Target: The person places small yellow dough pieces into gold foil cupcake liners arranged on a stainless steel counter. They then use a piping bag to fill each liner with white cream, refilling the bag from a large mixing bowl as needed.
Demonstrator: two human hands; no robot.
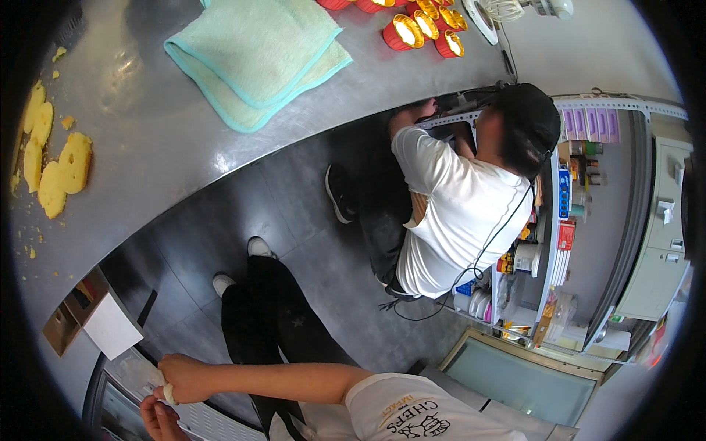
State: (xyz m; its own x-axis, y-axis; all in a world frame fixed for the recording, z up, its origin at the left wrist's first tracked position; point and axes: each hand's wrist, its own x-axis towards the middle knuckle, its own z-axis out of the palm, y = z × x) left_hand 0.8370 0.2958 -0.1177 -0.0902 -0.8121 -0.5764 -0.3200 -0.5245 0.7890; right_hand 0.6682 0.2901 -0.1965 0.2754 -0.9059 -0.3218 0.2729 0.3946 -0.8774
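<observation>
At the lower left, my right hand [185,379] is closed on a thin translucent plastic piece [138,374], a bag or a glove, with a cream-coloured rolled part [169,392] by the fingers. Just below it is my left hand [161,420], fingers bent and near the plastic; whether it grips any of it cannot be told. Both hands are away from the steel worktable [165,165]. On that table lie yellow sponge cake pieces [74,162] with crumbs, a folded pale green cloth [259,55], and several red baking cups [402,33] with gold insides.
A co-worker [463,204] in a white shirt and black cap crouches by the table's edge. Behind stands a stocked shelf rack [551,220]. An electric mixer with a whisk [502,8] is at the top. A white-fronted box [113,325] stands near my hands.
</observation>
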